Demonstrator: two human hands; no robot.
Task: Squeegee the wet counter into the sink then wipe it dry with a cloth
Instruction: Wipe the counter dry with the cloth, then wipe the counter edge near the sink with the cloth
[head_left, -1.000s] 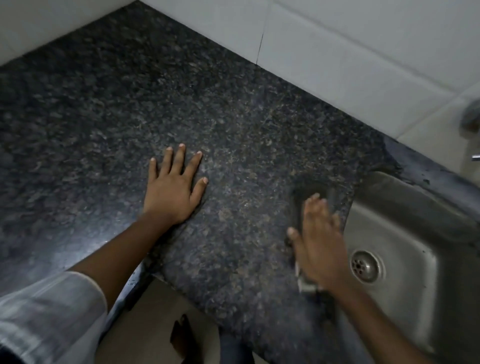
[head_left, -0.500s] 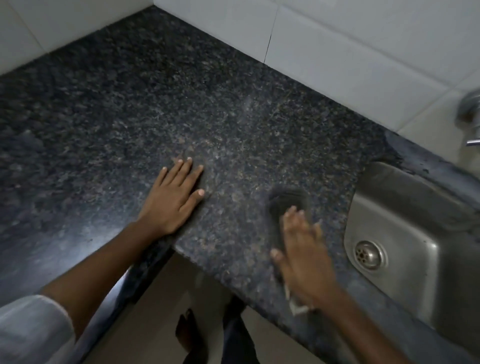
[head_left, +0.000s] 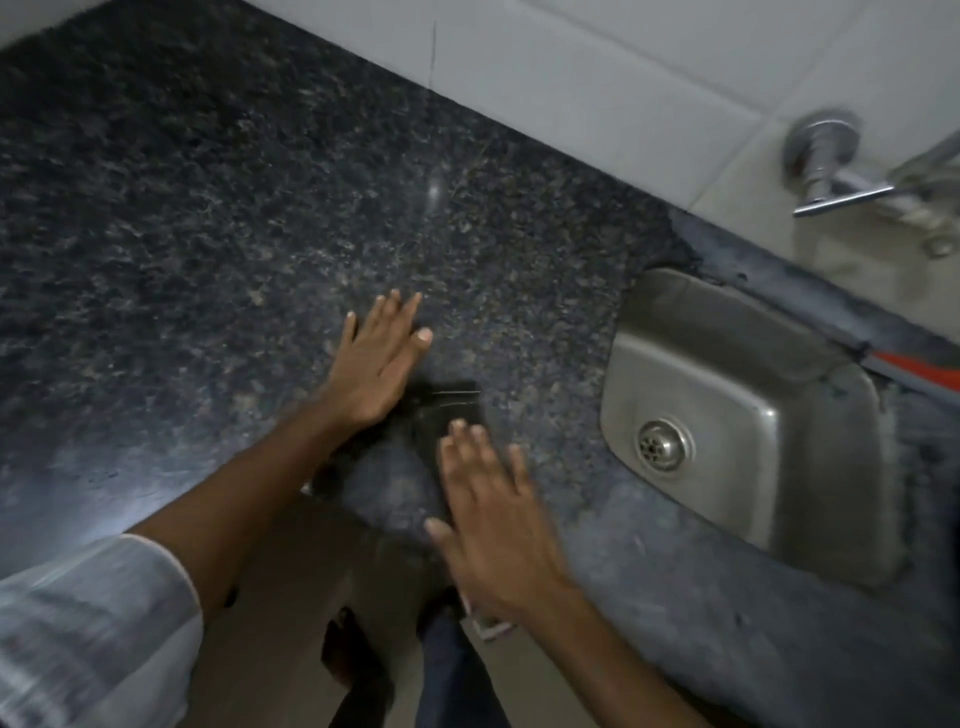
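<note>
The dark speckled granite counter (head_left: 208, 208) fills the left and middle of the head view. My left hand (head_left: 376, 364) lies flat on it, fingers together, holding nothing. Just to its right, my right hand (head_left: 493, 519) presses flat on a dark flat wiper (head_left: 452, 410) near the counter's front edge. I cannot tell whether this is a cloth or a squeegee. A pale end of it pokes out under my wrist. The steel sink (head_left: 753, 353) with its drain (head_left: 662, 446) sits to the right, apart from both hands.
White wall tiles (head_left: 571, 67) run behind the counter. A chrome tap (head_left: 831, 166) juts from the wall above the sink. A red strip (head_left: 924, 369) shows at the sink's far right rim. Below the counter's notched front edge, my legs (head_left: 447, 670) and the floor are visible.
My right hand has slid the wiper left, away from the sink, until it is close beside my left hand. The left hand has stayed flat on the counter.
</note>
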